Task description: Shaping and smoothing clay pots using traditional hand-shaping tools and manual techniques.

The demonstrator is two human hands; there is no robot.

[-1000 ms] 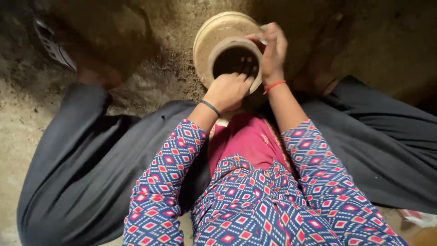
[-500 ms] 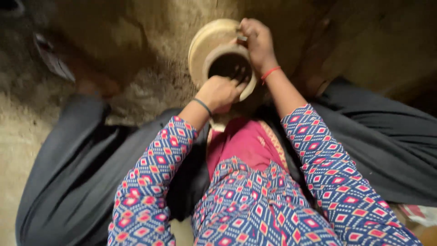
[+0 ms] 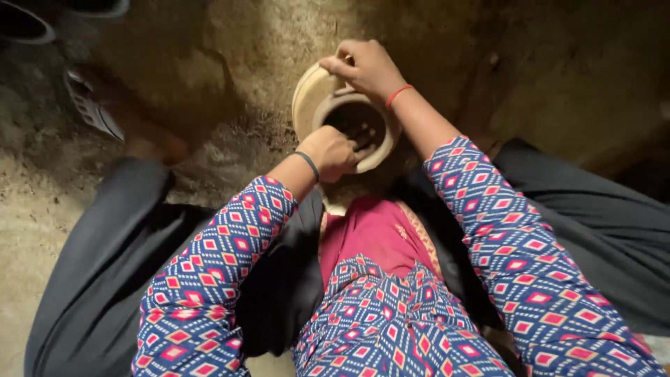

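Your right hand (image 3: 364, 66) pinches the pot (image 3: 347, 115) rim at frame top; left hand (image 3: 335, 152) grips its near rim. Squeeze unevenly, and the rim may deform.

Pale tan clay pot (image 3: 312, 94) with dark inside, blue sleeves (image 3: 202, 279) with red-white diamonds, red wrist thread (image 3: 398, 94), dark grey trousers (image 3: 98, 279), brown earthen floor (image 3: 558, 63)
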